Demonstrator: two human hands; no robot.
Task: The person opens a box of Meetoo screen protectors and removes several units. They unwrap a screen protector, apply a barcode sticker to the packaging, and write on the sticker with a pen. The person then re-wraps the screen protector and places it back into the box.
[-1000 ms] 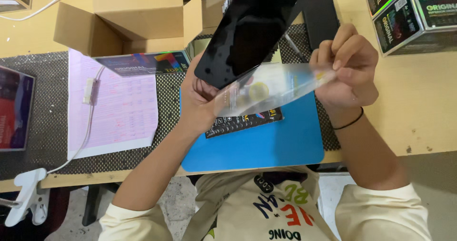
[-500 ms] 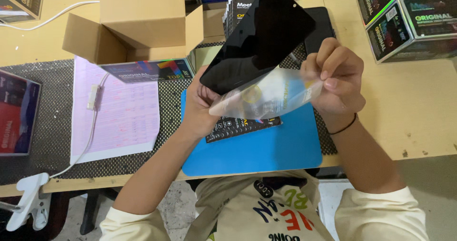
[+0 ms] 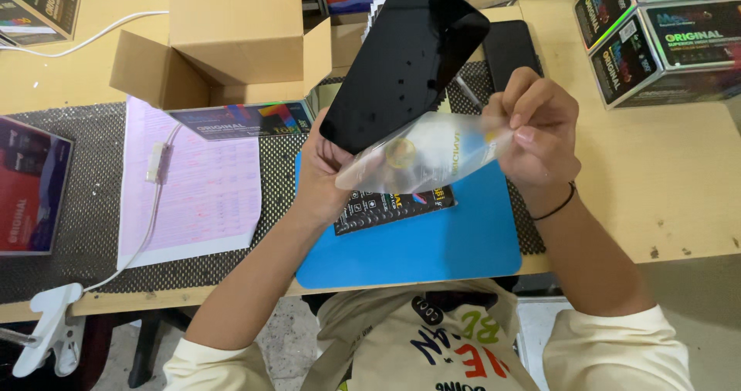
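Left hand: the left hand (image 3: 324, 176) is closed around the lower edge of a black glossy panel (image 3: 405, 59), which is held tilted above the desk, its upper end pointing away from the person.
Right hand: the right hand (image 3: 540, 132) is closed in a pinch on the right end of a clear plastic sleeve (image 3: 423, 159); a dark band is worn at the wrist.
Sleeve: it is stretched between the two hands, just below the panel; its left end appears to be caught under the left hand's fingers, though that contact is partly hidden.
Panel and sleeve: the panel's lower corner is met by the sleeve's upper edge; whether the panel is already inside the sleeve cannot be told.
Beneath the hands: a blue mat (image 3: 432, 244) is laid on the desk, and a dark printed card (image 3: 390, 206) is lying on it.
Left of the mat: a pink sheet of paper (image 3: 193, 194) is spread on a dark woven pad (image 3: 85, 182), crossed by a white cable (image 3: 150, 206).
Behind: an open cardboard box (image 3: 231, 36) is standing near the panel.
Far right: stacked printed boxes (image 3: 664, 36) are set on the wooden table (image 3: 656, 182).
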